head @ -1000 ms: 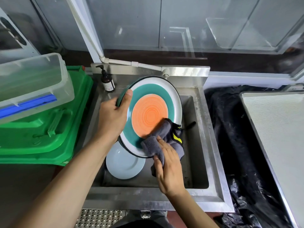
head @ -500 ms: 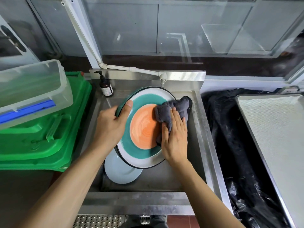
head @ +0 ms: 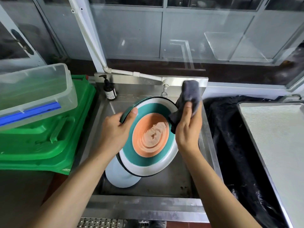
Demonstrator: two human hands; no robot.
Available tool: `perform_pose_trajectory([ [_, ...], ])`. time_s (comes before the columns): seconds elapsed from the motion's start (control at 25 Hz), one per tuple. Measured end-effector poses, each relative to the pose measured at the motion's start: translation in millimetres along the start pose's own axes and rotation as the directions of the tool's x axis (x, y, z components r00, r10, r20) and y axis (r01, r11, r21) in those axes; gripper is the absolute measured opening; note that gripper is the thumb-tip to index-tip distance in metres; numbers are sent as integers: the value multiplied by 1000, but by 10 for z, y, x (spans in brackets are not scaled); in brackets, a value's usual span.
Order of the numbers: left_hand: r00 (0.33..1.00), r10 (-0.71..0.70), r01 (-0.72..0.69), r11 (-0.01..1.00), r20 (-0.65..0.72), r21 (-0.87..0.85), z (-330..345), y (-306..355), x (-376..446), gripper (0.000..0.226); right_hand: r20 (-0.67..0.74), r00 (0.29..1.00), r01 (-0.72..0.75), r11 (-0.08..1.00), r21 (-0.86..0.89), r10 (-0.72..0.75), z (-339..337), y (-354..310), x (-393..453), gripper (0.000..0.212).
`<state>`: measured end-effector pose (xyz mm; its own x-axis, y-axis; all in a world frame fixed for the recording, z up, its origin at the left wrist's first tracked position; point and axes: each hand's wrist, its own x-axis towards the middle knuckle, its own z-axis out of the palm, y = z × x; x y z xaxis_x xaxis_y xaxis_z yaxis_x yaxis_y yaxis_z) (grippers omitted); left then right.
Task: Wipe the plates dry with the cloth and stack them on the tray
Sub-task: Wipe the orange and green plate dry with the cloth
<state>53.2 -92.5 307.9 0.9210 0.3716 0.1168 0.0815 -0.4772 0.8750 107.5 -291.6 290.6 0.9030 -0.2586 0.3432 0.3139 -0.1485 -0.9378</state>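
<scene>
A large plate [head: 148, 160] with an orange centre, a teal ring and a white rim is tilted over the steel sink [head: 177, 181]. My left hand [head: 115, 129] grips its upper left edge. My right hand [head: 187, 127] is closed on a grey cloth [head: 189, 94] at the plate's upper right rim; the cloth sticks up above my fingers. A pale blue plate [head: 118, 176] lies in the sink bottom, partly hidden under the large plate. The metal tray [head: 278, 137] lies at the far right.
A soap pump bottle [head: 109, 89] stands at the sink's back left corner, a tap [head: 164, 89] at the back. A green crate [head: 42, 137] with a clear plastic box [head: 32, 92] on it lies left. Black plastic sheeting [head: 233, 145] lies between sink and tray.
My right hand has swept the cloth from the plate's lower edge, across the centre, up to its upper right rim. The plate has tilted flatter. My left hand keeps its grip.
</scene>
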Motion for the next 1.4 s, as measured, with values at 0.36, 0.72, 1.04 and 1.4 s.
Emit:
perform_pose_trajectory([
  [0.36, 998, 27, -25, 999, 56, -40, -73, 66, -29, 60, 538, 833, 340, 887, -313, -130, -132, 160, 203, 62],
  [0.72, 982, 147, -143, 989, 119, -46, -209, 161, -94, 57, 491, 858, 395, 809, -436, -154, -135, 242, 348, 55],
  [1.04, 971, 149, -145, 989, 189, -33, -373, 104, 98, 46, 424, 879, 410, 801, -435, -219, -185, 168, 318, 40],
  [1.4, 850, 291, -470, 795, 439, 383, -311, 561, 404, 9, 569, 726, 656, 637, -405, -385, -70, -173, 272, 36],
])
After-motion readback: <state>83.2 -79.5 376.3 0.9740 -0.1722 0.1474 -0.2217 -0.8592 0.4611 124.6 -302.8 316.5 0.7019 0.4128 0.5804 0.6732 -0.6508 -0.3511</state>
